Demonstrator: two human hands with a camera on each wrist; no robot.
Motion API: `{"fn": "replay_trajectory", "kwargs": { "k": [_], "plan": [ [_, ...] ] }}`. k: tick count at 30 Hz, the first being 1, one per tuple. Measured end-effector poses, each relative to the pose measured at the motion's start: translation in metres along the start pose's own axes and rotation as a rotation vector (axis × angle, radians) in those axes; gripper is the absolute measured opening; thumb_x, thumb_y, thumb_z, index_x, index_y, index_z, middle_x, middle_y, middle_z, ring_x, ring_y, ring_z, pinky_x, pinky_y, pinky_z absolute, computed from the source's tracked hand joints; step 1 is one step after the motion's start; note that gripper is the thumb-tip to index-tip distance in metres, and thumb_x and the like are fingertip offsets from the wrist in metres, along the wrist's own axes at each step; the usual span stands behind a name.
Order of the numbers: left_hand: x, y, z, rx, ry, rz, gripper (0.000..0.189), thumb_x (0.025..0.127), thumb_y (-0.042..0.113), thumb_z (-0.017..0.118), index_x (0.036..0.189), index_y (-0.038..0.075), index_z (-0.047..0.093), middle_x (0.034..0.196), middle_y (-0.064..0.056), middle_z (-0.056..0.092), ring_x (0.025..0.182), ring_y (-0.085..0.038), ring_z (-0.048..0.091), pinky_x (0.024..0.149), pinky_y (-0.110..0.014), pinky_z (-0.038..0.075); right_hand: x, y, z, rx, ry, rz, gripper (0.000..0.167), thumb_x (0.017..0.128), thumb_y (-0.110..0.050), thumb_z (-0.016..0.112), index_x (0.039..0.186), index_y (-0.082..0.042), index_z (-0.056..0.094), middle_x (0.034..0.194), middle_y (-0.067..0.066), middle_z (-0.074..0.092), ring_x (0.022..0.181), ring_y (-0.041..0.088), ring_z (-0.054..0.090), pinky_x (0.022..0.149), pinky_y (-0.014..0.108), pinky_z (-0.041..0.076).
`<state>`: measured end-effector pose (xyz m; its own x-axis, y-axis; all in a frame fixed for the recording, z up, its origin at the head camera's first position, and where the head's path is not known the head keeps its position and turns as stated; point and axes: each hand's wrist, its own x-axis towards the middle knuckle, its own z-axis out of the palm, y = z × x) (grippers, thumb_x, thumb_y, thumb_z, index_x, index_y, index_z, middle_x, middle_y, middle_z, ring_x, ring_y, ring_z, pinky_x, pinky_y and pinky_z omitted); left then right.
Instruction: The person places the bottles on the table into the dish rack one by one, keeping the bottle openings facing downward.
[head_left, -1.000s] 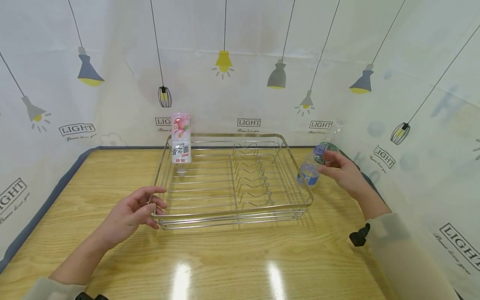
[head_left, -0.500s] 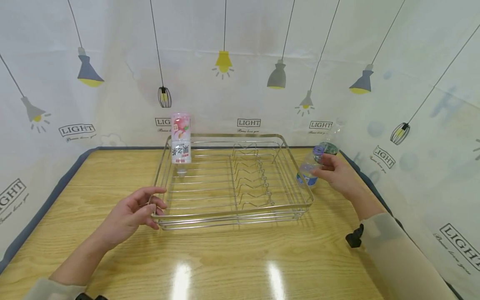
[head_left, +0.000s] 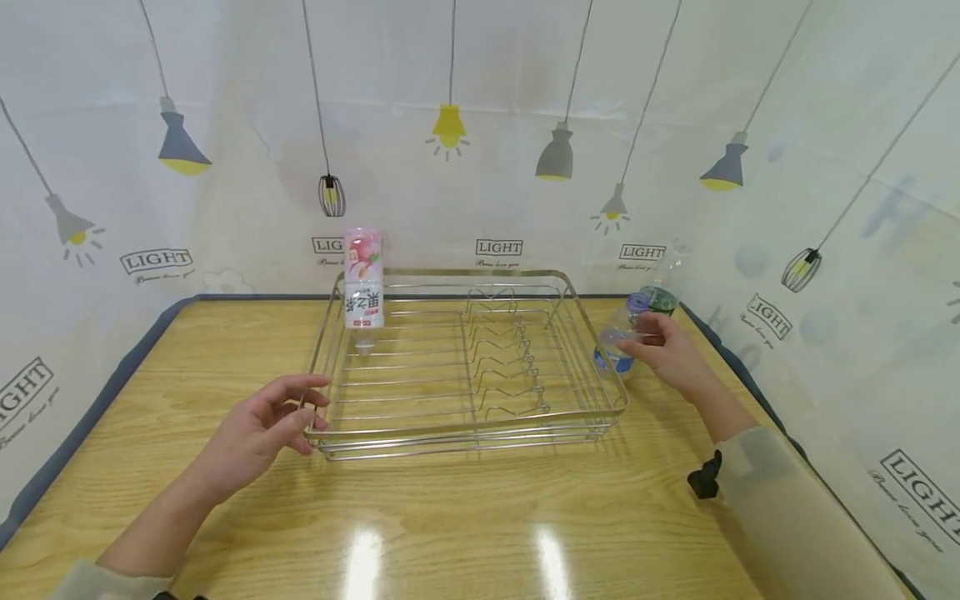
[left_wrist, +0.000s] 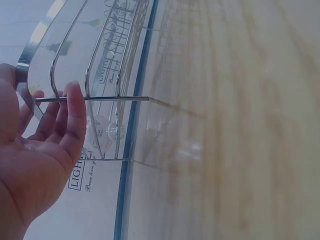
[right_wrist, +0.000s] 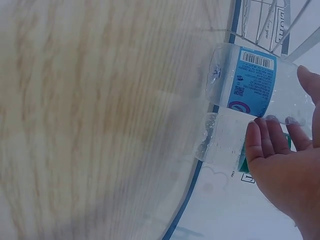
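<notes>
A silver wire dish rack [head_left: 540, 415] stands on the wooden table. My left hand [head_left: 255, 433] holds its front left corner, fingers curled about the rim and wires. To the right of the rack, a clear plastic bottle [head_left: 611, 333] with a purple cap and blue label stands upright. My right hand [head_left: 671, 354] grips this bottle's upper body, thumb on one side and fingertips on the other. Behind it is a second clear bottle [right_wrist: 225, 140] with a green label, partly hidden. An upside-down peach drink bottle [head_left: 363, 283] leans in the rack's back left part.
A printed cloth [head_left: 502, 192] with lamp pictures hangs behind and at both sides, close to the right hand's bottles. The wooden table [head_left: 450, 517] extends in front of the rack. Wire dividers [head_left: 506, 362] rise inside the rack's right half.
My right hand has shifted slightly left and down, from beside the purple cap onto the bottle's upper body. The left hand and the rack stay in place.
</notes>
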<state>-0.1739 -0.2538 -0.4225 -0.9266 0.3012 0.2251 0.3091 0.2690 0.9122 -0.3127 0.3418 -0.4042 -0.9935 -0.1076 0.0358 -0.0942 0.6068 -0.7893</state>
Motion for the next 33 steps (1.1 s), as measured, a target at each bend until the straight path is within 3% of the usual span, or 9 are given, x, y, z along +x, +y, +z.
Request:
{"fn": "replay_trajectory", "kwargs": {
  "k": [3, 6, 11, 17, 21, 26, 33],
  "plan": [
    [0.000, 0.003, 0.000, 0.071, 0.037, -0.012, 0.039, 0.114, 0.016, 0.061, 0.151, 0.003, 0.057, 0.126, -0.009, 0.069, 0.099, -0.012, 0.075, 0.073, -0.032, 0.067, -0.002, 0.001, -0.003, 0.013, 0.009, -0.007, 0.087, 0.108, -0.044, 0.070, 0.171, -0.002, 0.026, 0.168, 0.028, 0.040, 0.151, 0.047, 0.045, 0.119, 0.058, 0.048],
    [0.000, 0.006, -0.001, 0.119, 0.050, -0.022, 0.040, 0.114, 0.018, 0.063, 0.151, 0.006, 0.058, 0.128, -0.012, 0.069, 0.099, -0.012, 0.074, 0.074, -0.031, 0.066, -0.004, -0.001, -0.007, 0.005, 0.028, -0.014, 0.085, 0.109, -0.044, 0.069, 0.171, -0.004, 0.027, 0.164, 0.027, 0.044, 0.147, 0.043, 0.048, 0.111, 0.042, 0.051],
    [0.000, 0.007, -0.002, 0.145, 0.061, -0.026, 0.038, 0.113, 0.020, 0.065, 0.150, 0.010, 0.061, 0.129, -0.015, 0.069, 0.099, -0.012, 0.073, 0.075, -0.032, 0.066, -0.007, -0.008, -0.011, 0.005, 0.068, -0.037, 0.080, 0.109, -0.042, 0.069, 0.170, -0.005, 0.033, 0.158, 0.025, 0.050, 0.140, 0.036, 0.053, 0.094, 0.017, 0.048],
    [-0.001, 0.007, -0.002, 0.132, 0.060, -0.026, 0.040, 0.113, 0.020, 0.064, 0.151, 0.007, 0.060, 0.126, -0.015, 0.070, 0.101, -0.011, 0.073, 0.075, -0.032, 0.066, -0.013, -0.019, -0.016, 0.018, 0.104, -0.057, 0.076, 0.109, -0.045, 0.068, 0.169, -0.010, 0.037, 0.157, 0.018, 0.053, 0.133, 0.018, 0.058, 0.096, 0.015, 0.048],
    [-0.002, 0.006, -0.002, 0.134, 0.061, -0.023, 0.041, 0.113, 0.020, 0.064, 0.152, 0.006, 0.059, 0.125, -0.013, 0.070, 0.101, -0.011, 0.072, 0.075, -0.031, 0.065, -0.014, -0.022, -0.017, 0.050, 0.136, -0.097, 0.074, 0.109, -0.043, 0.069, 0.168, -0.011, 0.038, 0.147, 0.008, 0.055, 0.119, 0.004, 0.058, 0.091, 0.011, 0.051],
    [-0.004, 0.006, -0.002, 0.138, 0.066, -0.027, 0.041, 0.113, 0.020, 0.064, 0.152, 0.007, 0.060, 0.124, -0.013, 0.071, 0.100, -0.011, 0.073, 0.075, -0.031, 0.065, -0.016, -0.026, -0.015, 0.134, 0.176, -0.173, 0.067, 0.109, -0.033, 0.071, 0.163, -0.007, 0.041, 0.135, -0.004, 0.057, 0.117, 0.003, 0.059, 0.089, 0.009, 0.054],
    [-0.007, 0.007, -0.005, 0.156, 0.071, -0.042, 0.042, 0.113, 0.021, 0.064, 0.153, 0.009, 0.059, 0.128, -0.015, 0.072, 0.104, -0.008, 0.073, 0.075, -0.032, 0.065, -0.018, -0.031, -0.013, 0.202, 0.212, -0.263, 0.061, 0.108, -0.023, 0.072, 0.159, -0.007, 0.043, 0.135, -0.008, 0.058, 0.121, 0.004, 0.058, 0.095, 0.008, 0.052]
  ]
}}
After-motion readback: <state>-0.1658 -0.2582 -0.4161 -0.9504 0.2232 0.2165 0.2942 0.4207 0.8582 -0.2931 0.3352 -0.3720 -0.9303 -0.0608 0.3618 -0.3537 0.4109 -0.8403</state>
